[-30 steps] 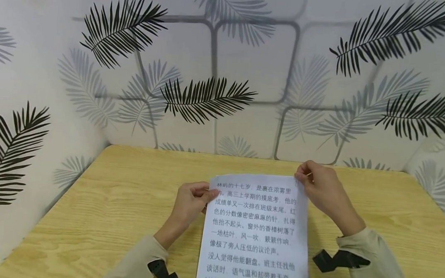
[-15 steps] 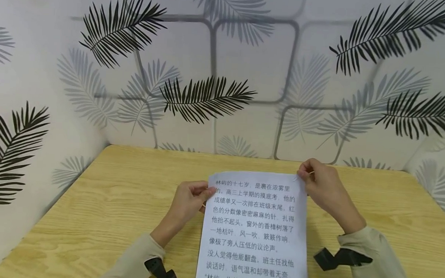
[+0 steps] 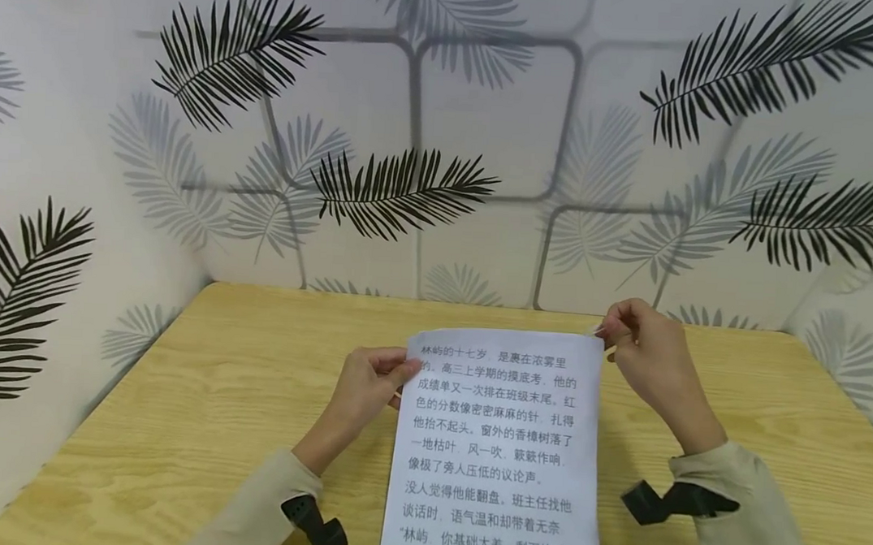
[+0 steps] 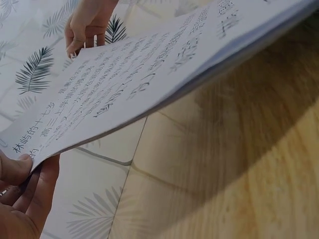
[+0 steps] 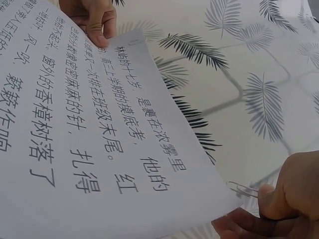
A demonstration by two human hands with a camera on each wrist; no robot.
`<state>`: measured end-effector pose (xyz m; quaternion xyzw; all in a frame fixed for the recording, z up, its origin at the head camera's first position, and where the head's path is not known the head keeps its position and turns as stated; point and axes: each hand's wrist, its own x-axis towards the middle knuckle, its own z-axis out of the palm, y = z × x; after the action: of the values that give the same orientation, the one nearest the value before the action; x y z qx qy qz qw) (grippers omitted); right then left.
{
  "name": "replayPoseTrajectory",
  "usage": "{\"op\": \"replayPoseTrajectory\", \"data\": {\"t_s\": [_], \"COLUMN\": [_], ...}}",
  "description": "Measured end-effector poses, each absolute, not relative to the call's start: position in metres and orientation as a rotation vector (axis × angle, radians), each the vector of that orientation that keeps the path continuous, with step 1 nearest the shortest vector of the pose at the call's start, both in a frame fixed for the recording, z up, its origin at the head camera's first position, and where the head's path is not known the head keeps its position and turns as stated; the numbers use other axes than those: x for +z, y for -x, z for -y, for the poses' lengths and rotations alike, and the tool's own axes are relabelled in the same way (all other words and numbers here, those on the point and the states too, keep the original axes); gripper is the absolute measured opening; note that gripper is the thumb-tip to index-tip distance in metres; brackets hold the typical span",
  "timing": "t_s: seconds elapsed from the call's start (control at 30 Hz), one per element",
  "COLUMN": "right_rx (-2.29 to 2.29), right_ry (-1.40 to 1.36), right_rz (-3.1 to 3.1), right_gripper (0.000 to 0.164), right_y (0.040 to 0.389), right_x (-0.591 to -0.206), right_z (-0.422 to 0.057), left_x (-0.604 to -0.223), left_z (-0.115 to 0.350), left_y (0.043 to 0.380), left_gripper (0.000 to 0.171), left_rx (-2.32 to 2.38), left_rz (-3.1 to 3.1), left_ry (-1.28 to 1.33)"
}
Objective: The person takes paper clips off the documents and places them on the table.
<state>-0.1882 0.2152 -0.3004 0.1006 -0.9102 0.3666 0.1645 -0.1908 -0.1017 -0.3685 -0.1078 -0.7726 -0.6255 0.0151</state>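
Sheets of white paper (image 3: 498,446) with printed black characters are held up over the table, their lower part outside the head view. My left hand (image 3: 366,387) pinches them at the upper left edge, thumb in front and fingers behind. A metal paper clip (image 5: 134,42) sits on that upper left corner in the right wrist view. Between thumb and forefinger, my right hand (image 3: 648,359) pinches another paper clip (image 5: 242,189). This clip stands out past the upper right corner of the sheets. Whether a finger of that hand touches the corner, I cannot tell.
Beneath the hands lies a light wooden table (image 3: 204,409). Its far edge runs along a wall (image 3: 481,250) patterned with dark and grey leaves. Both wrists carry black camera mounts (image 3: 316,527) over beige sleeves (image 3: 748,510).
The right hand has moved up and right from the corner, drawing the paper clip off the sheets' edge. The sheets and left hand have shifted slightly up.
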Motion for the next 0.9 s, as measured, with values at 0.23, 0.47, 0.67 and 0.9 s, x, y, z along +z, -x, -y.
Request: {"op": "replayPoseTrajectory", "data": {"t_s": [0.23, 0.47, 0.67, 0.9], "right_rx": [0.992, 0.934, 0.945, 0.909], "right_ry": [-0.282, -0.256, -0.255, -0.244], "right_rz": [2.605, 2.619, 2.621, 2.632], "right_gripper": [0.01, 0.011, 0.014, 0.011], "right_y": [0.185, 0.181, 0.18, 0.178], "right_x": [-0.291, -0.288, -0.293, -0.301], "right_z": [-0.227, -0.238, -0.25, -0.268], "left_x": [-0.361, -0.361, -0.363, -0.364], "left_z": [0.101, 0.101, 0.102, 0.101], "left_y": [0.192, 0.19, 0.189, 0.19], "left_gripper": [0.018, 0.018, 0.018, 0.018], "left_rx": [-1.961, -1.967, -1.964, -1.976], "left_rz": [2.383, 2.361, 2.341, 2.342], "left_ry": [0.341, 0.304, 0.289, 0.284]}}
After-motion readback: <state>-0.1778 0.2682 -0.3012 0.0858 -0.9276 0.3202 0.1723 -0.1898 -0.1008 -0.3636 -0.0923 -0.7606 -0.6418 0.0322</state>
